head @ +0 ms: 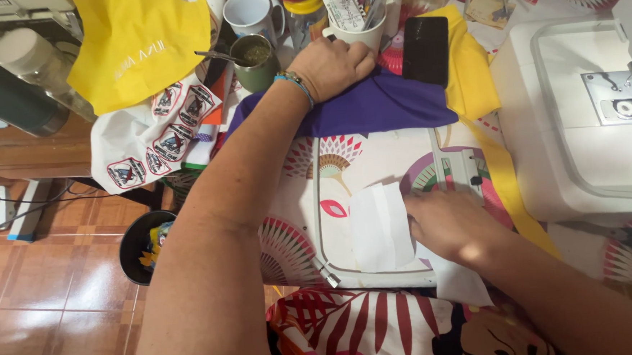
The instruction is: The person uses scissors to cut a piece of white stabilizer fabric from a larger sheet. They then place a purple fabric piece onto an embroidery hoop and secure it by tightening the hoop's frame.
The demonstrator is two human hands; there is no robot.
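Left hand laid flat, fingers closed, on purple cloth, pinned against surface. Right hand pressed open on white patch inside hoop, nothing gripped.

- Your left hand rests on the folded purple cloth, at the far side of the table.
- Behind it: white ceramic mug, olive metal cup to its left.
- Black flat phone right of that hand.
- Your right hand lies on the white rectangular embroidery hoop, beside the white paper sheet.
- White sewing machine at far right.
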